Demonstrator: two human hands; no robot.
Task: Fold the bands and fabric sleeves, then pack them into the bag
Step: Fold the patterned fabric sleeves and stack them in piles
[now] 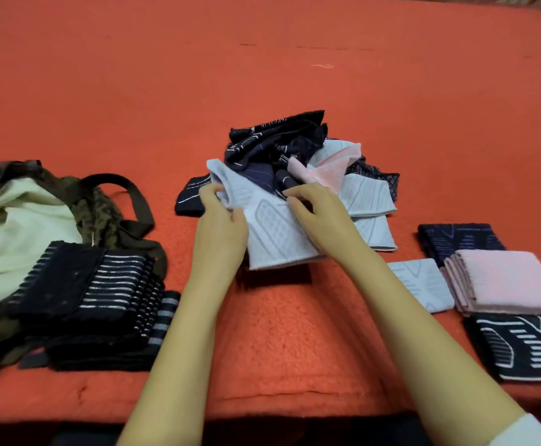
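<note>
Both hands on pale blue sleeve

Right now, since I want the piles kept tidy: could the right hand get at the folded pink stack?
Probably yes: the pink stack lies uncovered to the right of the right hand, with nothing between them. That hand would first have to release the light blue sleeve it grips.

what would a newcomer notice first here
The left hand and right hand grip a pale blue sleeve at the centre, in front of a jumbled pile. Folded stacks flank them: dark striped bands by the bag on the left, a pink stack on the right.
</note>
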